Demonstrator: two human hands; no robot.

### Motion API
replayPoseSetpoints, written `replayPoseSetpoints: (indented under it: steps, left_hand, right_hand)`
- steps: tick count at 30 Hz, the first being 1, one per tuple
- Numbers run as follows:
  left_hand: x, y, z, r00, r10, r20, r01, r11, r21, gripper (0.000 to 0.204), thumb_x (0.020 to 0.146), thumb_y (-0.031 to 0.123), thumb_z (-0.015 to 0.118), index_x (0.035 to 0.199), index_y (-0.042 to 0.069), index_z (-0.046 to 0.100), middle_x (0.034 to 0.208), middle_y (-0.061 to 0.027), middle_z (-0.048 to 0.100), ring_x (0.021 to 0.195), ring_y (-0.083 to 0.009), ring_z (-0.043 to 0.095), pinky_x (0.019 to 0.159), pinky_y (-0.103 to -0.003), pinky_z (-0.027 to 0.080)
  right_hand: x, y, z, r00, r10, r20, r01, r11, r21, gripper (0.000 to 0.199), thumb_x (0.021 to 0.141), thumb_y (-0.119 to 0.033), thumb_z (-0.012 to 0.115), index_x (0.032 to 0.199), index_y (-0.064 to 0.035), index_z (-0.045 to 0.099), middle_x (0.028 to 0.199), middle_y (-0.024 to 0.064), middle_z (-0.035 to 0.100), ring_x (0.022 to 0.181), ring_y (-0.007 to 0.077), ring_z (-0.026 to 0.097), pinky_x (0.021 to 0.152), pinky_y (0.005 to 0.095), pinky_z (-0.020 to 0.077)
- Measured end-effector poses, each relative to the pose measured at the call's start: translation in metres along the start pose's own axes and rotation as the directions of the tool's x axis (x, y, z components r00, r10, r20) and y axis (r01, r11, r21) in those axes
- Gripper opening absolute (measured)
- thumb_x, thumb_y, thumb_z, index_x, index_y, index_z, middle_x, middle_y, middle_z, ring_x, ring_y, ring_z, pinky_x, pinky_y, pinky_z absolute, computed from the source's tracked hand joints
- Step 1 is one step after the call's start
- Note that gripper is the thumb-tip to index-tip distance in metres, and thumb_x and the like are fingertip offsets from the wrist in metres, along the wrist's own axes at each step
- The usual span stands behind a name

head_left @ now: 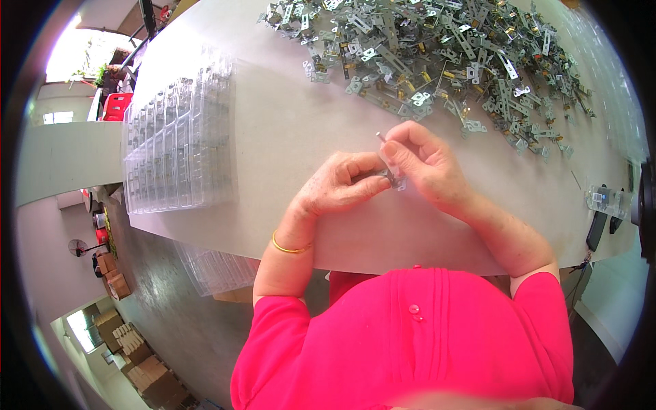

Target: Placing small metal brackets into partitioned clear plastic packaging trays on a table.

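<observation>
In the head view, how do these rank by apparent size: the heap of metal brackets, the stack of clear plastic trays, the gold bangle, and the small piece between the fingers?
1. Heap of grey metal brackets
2. Stack of clear plastic trays, somewhat smaller
3. Gold bangle on the left wrist
4. Small metal piece pinched by both hands, mostly hidden, so its rank against the bangle is unsure

Bare table [287,130] between tray stack [179,137] and bracket heap [437,55] — hands' path open

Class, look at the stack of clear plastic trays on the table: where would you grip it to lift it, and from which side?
Probably grip the stack of clear plastic trays by its long outer edges, a hand on each side. It lies flat, wide and thin, so a one-handed pinch would likely bend it.
</observation>
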State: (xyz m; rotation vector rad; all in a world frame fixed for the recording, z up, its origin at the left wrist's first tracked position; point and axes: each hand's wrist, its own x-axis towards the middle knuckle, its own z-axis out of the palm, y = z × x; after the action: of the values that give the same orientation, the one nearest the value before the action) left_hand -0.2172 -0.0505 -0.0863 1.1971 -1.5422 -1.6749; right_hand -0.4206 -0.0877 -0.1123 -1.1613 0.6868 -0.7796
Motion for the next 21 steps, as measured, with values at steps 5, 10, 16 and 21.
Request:
replayPoseSetpoints:
  steps: [5, 10, 16, 21]
  left_hand:
    - [-0.001, -0.013, -0.001, 0.985, 0.022, -0.174, -0.033, 0.998, -0.060, 0.012, 0.096, 0.011, 0.064, 0.098, 0.000, 0.067, 0.071, 0.0038, 0.055, 0.062, -0.0028, 0.047, 0.055, -0.022, 0.038]
    - [0.007, -0.028, 0.003, 0.812, 0.314, -0.492, -0.169, 0.934, 0.315, 0.005, 0.094, 0.004, 0.067, 0.096, 0.001, 0.064, 0.070, 0.0036, 0.055, 0.059, -0.0021, 0.046, 0.050, -0.022, 0.036]
    - [0.012, -0.023, 0.010, 0.765, 0.467, -0.443, -0.224, 0.838, 0.498, 0.010, 0.090, 0.003, 0.071, 0.097, 0.001, 0.065, 0.069, 0.0016, 0.056, 0.057, -0.0038, 0.042, 0.051, -0.023, 0.037]
    - [0.011, -0.025, 0.009, 0.797, 0.496, -0.344, -0.263, 0.799, 0.541, 0.014, 0.089, 0.005, 0.072, 0.100, 0.001, 0.065, 0.071, 0.0010, 0.059, 0.058, -0.0056, 0.046, 0.053, -0.023, 0.039]
  right_hand:
    - [0.004, 0.003, 0.004, 0.944, -0.293, -0.151, 0.277, 0.954, -0.116, 0.009, 0.103, -0.016, 0.061, 0.104, -0.0073, 0.062, 0.089, -0.0058, 0.056, 0.078, 0.0031, 0.051, 0.070, 0.0200, 0.0438]
    - [0.000, -0.013, 0.005, 0.990, -0.119, -0.081, 0.119, 0.993, -0.006, 0.010, 0.102, -0.014, 0.062, 0.106, -0.0052, 0.061, 0.088, -0.0039, 0.057, 0.079, 0.0031, 0.051, 0.071, 0.0211, 0.0451]
    - [0.000, -0.009, 0.004, 0.988, -0.136, -0.077, 0.134, 0.990, -0.036, 0.008, 0.101, -0.011, 0.063, 0.105, -0.0047, 0.062, 0.088, -0.0025, 0.058, 0.079, 0.0034, 0.051, 0.069, 0.0220, 0.0458]
    - [0.004, -0.005, -0.001, 0.969, -0.243, -0.046, 0.219, 0.931, -0.293, 0.006, 0.100, -0.009, 0.063, 0.102, -0.0034, 0.062, 0.087, -0.0011, 0.059, 0.077, 0.0047, 0.053, 0.068, 0.0222, 0.0466]
